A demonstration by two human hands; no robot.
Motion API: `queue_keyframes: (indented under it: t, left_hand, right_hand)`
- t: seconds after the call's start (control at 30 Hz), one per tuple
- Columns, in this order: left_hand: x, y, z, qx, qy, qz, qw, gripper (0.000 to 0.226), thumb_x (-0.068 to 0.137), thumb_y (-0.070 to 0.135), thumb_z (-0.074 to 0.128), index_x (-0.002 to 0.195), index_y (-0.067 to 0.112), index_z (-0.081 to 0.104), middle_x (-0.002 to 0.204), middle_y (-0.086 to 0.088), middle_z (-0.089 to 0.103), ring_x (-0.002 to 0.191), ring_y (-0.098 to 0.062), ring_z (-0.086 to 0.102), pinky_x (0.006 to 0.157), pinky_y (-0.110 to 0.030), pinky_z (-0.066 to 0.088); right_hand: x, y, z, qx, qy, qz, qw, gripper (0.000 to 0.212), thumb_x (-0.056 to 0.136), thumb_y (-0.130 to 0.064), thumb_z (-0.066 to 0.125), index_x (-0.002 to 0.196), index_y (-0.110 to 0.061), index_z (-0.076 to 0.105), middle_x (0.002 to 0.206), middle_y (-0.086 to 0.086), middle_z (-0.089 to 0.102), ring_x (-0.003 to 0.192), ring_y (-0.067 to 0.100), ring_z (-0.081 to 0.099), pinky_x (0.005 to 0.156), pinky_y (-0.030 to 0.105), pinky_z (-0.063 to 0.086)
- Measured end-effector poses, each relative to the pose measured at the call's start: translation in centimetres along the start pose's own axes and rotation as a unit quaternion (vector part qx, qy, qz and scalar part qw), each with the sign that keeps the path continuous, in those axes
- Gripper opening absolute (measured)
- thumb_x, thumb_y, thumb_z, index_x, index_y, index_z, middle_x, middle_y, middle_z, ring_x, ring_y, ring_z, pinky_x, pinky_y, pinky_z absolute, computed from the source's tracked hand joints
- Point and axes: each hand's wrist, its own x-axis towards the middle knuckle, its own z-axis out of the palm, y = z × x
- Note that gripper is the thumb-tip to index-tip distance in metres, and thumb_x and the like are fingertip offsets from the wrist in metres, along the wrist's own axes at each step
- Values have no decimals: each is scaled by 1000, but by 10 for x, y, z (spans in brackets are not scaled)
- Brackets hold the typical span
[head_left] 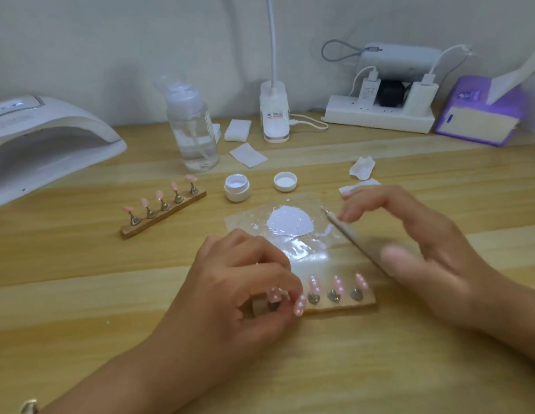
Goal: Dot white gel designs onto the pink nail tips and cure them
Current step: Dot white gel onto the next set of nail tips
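Observation:
A wooden holder (344, 306) near the table's front carries pink nail tips with white dots (338, 283) on metal stands. At the holder's left end, my left hand (236, 288) pinches one dotted pink tip (299, 304) between its curled fingers. My right hand (424, 249) is blurred and hovers with relaxed, spread fingers over the thin dotting tool (347, 230), which lies slanted on the clear plastic sheet (305, 249). A puddle of white gel (290, 221) sits on that sheet. A second holder (163, 212) with plain pink tips stands to the left.
The white curing lamp (42, 144) stands at the far left. The open gel jar (237, 187) and its lid (285, 181) sit behind the sheet. A clear pump bottle (192, 127), wipes (247, 154), a desk lamp base (274, 115), a power strip (379, 115) and a purple tissue box (478, 115) line the back.

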Motion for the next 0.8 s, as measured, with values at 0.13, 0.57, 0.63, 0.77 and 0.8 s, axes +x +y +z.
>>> queue_keyframes:
  t: [0.13, 0.57, 0.63, 0.77, 0.8]
  left_hand:
    - [1, -1, 2, 20, 27, 39, 999, 4, 75, 31, 72, 72, 29, 72, 83, 21, 65, 85, -1, 57, 78, -28, 37]
    - [1, 6, -10, -146, 122, -7, 982, 4, 72, 25, 75, 72, 23, 72, 86, 13, 73, 88, -13, 69, 80, -45, 48]
    - [0, 5, -11, -197, 147, -57, 968, 5, 72, 28, 75, 74, 25, 73, 85, 6, 75, 88, -21, 69, 80, -51, 49]
    - [1, 4, -12, -271, 179, -128, 937, 13, 71, 36, 76, 78, 24, 74, 84, 1, 76, 85, -20, 70, 83, -60, 49]
    - [2, 4, -12, -280, 179, -129, 934, 13, 72, 35, 76, 78, 24, 74, 84, 1, 76, 86, -20, 71, 84, -60, 49]
  right_hand:
    - [24, 21, -30, -48, 158, 133, 977, 10, 94, -30, 59, 93, -37, 66, 94, -26, 65, 84, -15, 54, 68, 4, 36]
    - [98, 66, -37, -373, -15, 201, 906, 12, 90, -26, 67, 99, -21, 74, 106, 3, 70, 101, 24, 59, 83, 36, 48]
    - [98, 63, -38, -347, 9, 192, 918, 8, 89, -16, 69, 93, -16, 75, 97, 2, 71, 96, 23, 62, 80, 33, 48]
    - [90, 24, -38, -151, 127, 113, 974, 6, 86, -8, 74, 88, -14, 75, 81, 0, 72, 73, 11, 65, 69, 19, 51]
    - [86, 8, -35, -79, 136, 86, 984, 7, 84, -8, 76, 86, -15, 75, 77, -1, 72, 69, 8, 65, 67, 17, 53]
